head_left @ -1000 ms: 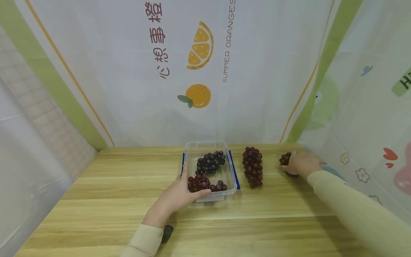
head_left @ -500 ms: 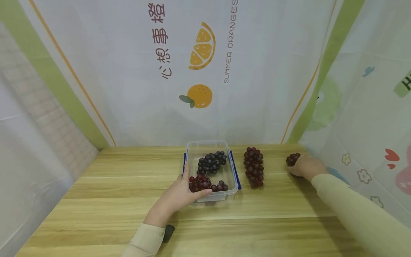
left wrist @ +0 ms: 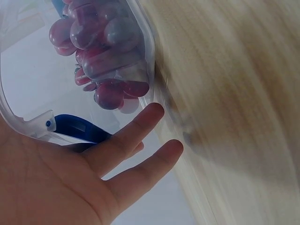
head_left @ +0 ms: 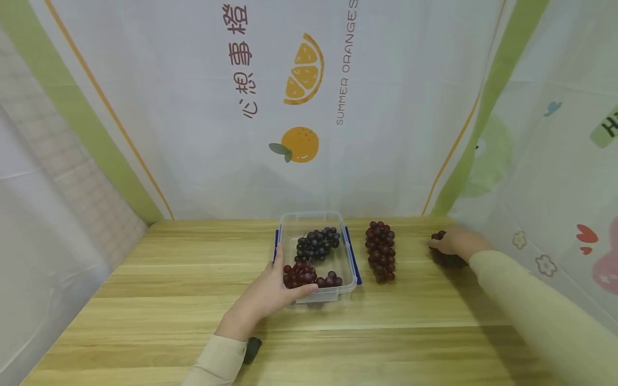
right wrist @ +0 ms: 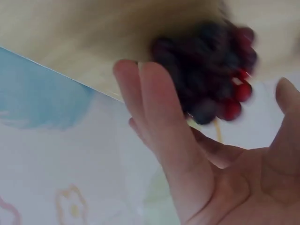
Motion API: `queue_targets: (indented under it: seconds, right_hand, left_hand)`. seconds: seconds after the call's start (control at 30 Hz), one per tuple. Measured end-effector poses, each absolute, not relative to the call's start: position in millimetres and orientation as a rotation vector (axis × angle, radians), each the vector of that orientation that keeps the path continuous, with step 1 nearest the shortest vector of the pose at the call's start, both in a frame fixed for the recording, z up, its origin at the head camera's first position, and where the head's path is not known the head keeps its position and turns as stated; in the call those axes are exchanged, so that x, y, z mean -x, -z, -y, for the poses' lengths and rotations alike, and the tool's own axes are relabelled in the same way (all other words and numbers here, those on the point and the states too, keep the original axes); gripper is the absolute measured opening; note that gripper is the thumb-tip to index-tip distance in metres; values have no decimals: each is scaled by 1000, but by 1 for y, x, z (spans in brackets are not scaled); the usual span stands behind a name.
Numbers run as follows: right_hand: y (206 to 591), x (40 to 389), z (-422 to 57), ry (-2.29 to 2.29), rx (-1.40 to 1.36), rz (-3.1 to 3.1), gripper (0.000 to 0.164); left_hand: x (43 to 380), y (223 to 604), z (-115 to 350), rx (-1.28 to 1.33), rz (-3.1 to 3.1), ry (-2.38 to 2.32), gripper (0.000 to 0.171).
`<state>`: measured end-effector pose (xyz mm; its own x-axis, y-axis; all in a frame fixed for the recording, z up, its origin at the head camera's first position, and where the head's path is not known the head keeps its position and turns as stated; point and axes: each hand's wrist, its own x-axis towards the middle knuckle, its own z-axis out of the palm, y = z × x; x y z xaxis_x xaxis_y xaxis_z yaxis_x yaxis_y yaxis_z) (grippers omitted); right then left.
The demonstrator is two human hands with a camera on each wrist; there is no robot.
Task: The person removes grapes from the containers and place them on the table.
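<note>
In the head view my left hand (head_left: 265, 292) lies at the near left corner of a clear plastic box (head_left: 321, 294), thumb along its front rim. The left wrist view shows two straight fingers beside the box's blue clip (left wrist: 77, 127). Inside the box are a black grape bunch (head_left: 316, 245) and a red grape bunch (head_left: 300, 274). Far right, my right hand (head_left: 458, 244) is over a dark red grape bunch (head_left: 438, 235), mostly hidden there. Seen from the right wrist, that bunch (right wrist: 211, 70) sits between extended fingers and a thumb spread well apart from it.
Another long red grape bunch (head_left: 380, 252) lies on the wooden table (head_left: 338, 348), right of the box. A printed white cloth (head_left: 386, 134) hangs behind the table, and another cloth (head_left: 531, 177) stands close at the right. A small dark object (head_left: 252, 350) shows by the left sleeve.
My right hand has shifted slightly right and now covers more of its grape bunch, which also sits farther right than a second ago. The left hand and box stay in place.
</note>
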<state>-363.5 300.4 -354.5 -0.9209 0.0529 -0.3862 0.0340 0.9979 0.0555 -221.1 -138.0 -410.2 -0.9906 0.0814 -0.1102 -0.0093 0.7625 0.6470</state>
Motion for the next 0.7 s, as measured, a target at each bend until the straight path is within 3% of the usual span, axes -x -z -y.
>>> queue_targets:
  seconds: [0.43,0.7]
  right_hand:
    - [274,364,-248,177,-2,-2741,84]
    - [242,347,-205,274,96,-2701,91]
  left_hand:
    - [218,410,138,-66,-2829,-1035,138]
    - [218,408,139,-65,-2848,-973,139]
